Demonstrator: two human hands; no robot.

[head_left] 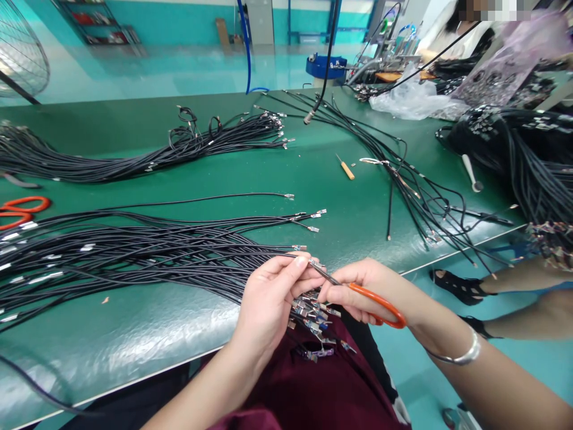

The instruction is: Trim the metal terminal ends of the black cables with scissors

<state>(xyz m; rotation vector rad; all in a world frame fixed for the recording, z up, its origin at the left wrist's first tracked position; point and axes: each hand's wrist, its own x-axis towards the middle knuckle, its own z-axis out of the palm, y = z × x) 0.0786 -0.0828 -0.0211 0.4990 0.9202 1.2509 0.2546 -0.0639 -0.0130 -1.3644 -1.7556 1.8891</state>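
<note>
My left hand [273, 298] pinches the end of a thin black cable [179, 257] from a large bundle lying across the green table [147, 325]. My right hand [362, 289] is closed round orange-handled scissors [380, 304], whose blades meet the cable end right at my left fingertips. Below both hands, over my dark red lap, hang several cable ends with small metal terminals [313, 316].
A second black cable bundle [134, 158] lies farther back, loose cables [403, 185] spread to the right, and a small wooden-handled tool [345, 168] rests between them. Another pair of orange scissors [20, 209] sits at the left edge. A person's legs [514, 286] are at right.
</note>
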